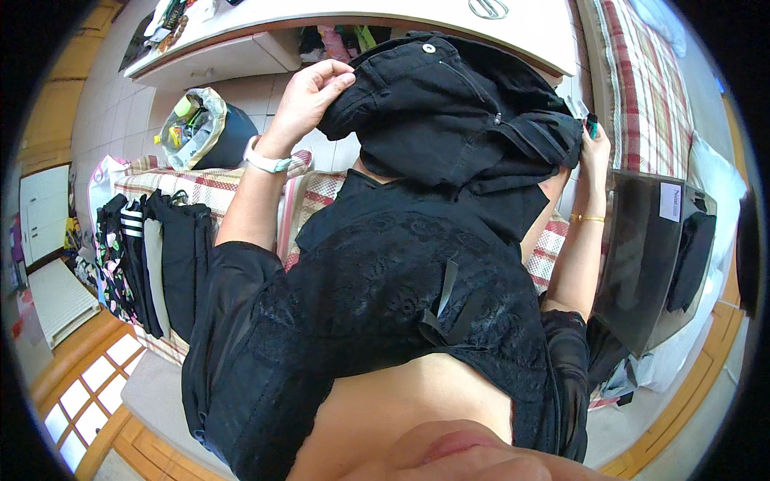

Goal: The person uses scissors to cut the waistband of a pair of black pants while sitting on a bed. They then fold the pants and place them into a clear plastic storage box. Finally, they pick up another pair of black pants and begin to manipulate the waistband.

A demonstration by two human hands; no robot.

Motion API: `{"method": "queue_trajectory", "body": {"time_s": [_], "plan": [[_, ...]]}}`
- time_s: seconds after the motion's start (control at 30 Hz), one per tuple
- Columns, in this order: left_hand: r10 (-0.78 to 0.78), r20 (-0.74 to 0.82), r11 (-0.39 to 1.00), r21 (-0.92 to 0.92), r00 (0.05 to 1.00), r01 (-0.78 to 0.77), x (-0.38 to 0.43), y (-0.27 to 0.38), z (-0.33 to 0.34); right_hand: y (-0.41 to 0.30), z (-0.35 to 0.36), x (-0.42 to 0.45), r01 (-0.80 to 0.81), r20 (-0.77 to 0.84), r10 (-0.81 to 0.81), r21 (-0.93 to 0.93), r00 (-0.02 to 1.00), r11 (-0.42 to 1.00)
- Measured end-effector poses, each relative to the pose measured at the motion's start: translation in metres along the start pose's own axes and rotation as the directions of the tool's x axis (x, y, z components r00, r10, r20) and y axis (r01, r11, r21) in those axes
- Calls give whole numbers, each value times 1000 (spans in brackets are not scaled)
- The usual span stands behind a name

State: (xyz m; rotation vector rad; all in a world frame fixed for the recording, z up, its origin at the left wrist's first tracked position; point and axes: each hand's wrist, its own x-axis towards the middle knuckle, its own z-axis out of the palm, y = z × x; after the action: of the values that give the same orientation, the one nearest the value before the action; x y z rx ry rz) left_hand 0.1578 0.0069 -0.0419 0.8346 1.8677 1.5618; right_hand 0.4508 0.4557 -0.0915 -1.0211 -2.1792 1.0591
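Observation:
A pair of black denim bottoms is spread over my lap. Its waistband is uppermost, with a metal button near the top edge and an open zip fly. My left hand pinches one end of the waistband between thumb and fingers. At the opposite end, my right hand grips the denim, its fingers partly hidden by cloth. A clear and dark green tag sticks up beside those fingers. The legs of the garment are bunched, so their length cannot be seen.
A white table with a drawer front stands ahead. A lined bin holds waste at the left. Folded clothes lie on the plaid-covered sofa. At the right is a dark translucent storage box with cloth inside.

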Motion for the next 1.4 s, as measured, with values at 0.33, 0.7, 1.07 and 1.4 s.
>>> {"method": "queue_trajectory", "body": {"time_s": [0.33,0.7,1.07,1.4], "plan": [[-43,172,955,297,984,-10,-31,-7,-41,2,-2,2,-37,29,37,28,999,999],[-34,-71,989,-147,997,24,-29,9,-63,32,-8,15,53,38,-48,-141,998,989],[-58,-242,983,-182,969,13,5,-6,-63,-8,-3,20,-67,84,67,-4,994,998],[-220,-264,970,-159,939,182,-26,-40,-58,-35,91,162,138,189,-93,-243,978,960]]}}
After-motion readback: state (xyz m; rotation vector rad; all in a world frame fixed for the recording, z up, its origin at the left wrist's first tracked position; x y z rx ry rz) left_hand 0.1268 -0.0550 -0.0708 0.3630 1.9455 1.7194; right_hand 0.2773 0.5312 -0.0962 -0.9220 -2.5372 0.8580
